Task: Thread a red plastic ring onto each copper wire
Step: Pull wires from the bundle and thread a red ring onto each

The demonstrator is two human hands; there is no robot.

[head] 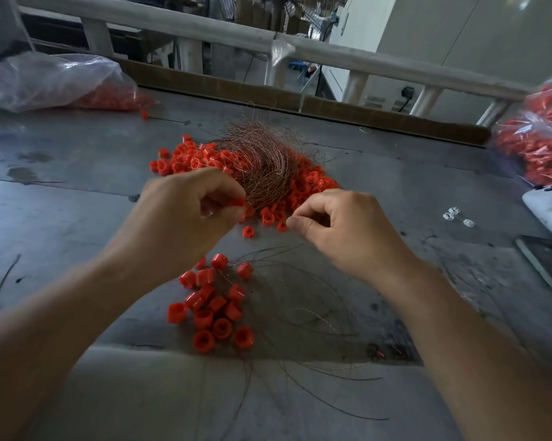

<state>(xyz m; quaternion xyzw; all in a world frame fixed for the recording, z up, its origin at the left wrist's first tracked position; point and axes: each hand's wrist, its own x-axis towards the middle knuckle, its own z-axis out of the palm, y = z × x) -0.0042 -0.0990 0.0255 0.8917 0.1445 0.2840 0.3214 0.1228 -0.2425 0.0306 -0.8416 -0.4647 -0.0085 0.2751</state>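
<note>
Grey metal bench (77,186), scuffed and stained, fills most of the frame; a white rail (332,55) and a brown cardboard strip (363,114) run along its far edge. Bundle of copper wire (262,157) lies at upper centre, curled like a nest on top of a loose pile of red rings (179,160). Left hand (188,208) is raised just in front of the bundle, its fingers curled, with thumb and forefinger clamped on one red ring (238,202). Right hand (341,224) sits beside it at the near edge of the pile, fingers curled, thumb and forefinger tips pressed together on what looks like a single fine wire strand (300,237); the strand is barely resolvable. The two hands are near each other but apart. Lower centre: a cluster of rings (214,310) with thin dark wires fanning out from it toward the bottom right of the frame; which ring sits on which wire cannot be told. Clear plastic bag (55,81) holding red rings lies at upper left; a second bag (535,138) of red parts sits at the right edge. Small white pieces (453,214) lie on the bench at right.
</note>
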